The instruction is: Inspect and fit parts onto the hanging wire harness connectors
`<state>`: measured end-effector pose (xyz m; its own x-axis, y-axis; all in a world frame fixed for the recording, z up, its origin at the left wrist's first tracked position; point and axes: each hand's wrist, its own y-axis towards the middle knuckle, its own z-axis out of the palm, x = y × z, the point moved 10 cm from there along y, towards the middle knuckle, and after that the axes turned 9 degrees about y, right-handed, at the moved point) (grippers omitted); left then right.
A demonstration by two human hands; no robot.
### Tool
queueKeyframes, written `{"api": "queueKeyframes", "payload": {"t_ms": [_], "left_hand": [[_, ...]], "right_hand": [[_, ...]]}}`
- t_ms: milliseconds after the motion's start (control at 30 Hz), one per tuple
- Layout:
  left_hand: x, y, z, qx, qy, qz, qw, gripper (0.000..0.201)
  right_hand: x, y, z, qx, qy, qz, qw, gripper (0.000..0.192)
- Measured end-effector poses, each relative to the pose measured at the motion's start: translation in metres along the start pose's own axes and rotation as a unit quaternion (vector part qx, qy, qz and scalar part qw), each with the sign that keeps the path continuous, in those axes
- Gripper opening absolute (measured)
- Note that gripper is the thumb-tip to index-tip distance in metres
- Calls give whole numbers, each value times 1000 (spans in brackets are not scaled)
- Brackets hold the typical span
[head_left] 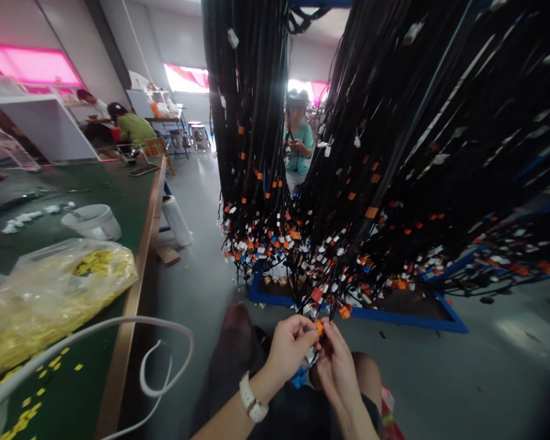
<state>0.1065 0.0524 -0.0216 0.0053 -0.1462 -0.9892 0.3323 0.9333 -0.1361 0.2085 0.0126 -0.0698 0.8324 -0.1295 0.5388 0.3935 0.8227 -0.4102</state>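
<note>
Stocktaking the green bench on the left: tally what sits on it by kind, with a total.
White bucket: 1
Clear bag of yellow tags: 1
White cable: 1
Phone or tablet at the far edge: 1
Total: 4
Loose yellow tags and small white bits are too many and too blurred to count.

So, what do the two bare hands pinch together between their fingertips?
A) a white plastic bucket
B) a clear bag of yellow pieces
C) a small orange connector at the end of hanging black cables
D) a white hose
C: the left hand and right hand meet on the small orange connector under the hanging black cables.
</note>
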Motion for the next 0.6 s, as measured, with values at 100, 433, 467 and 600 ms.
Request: {"api": "queueKeyframes", "payload": {"t_ms": [100, 433, 467, 600], "left_hand": [[-2, 0, 0, 1, -5, -10, 1000, 9], [-4, 0, -4, 6, 26, -8, 1000, 10], [-4, 0, -3, 10, 29, -4, 1000, 11], [-3, 0, -4, 12, 37, 1, 999, 12]], "right_hand": [[-2, 2, 0, 8, -9, 12, 1000, 25], [-3, 1, 3, 14, 3, 12, 1000, 26], [-4, 2, 2, 11, 9, 17, 1000, 26], [-3, 2, 4, 25, 4, 14, 1000, 24]]}}
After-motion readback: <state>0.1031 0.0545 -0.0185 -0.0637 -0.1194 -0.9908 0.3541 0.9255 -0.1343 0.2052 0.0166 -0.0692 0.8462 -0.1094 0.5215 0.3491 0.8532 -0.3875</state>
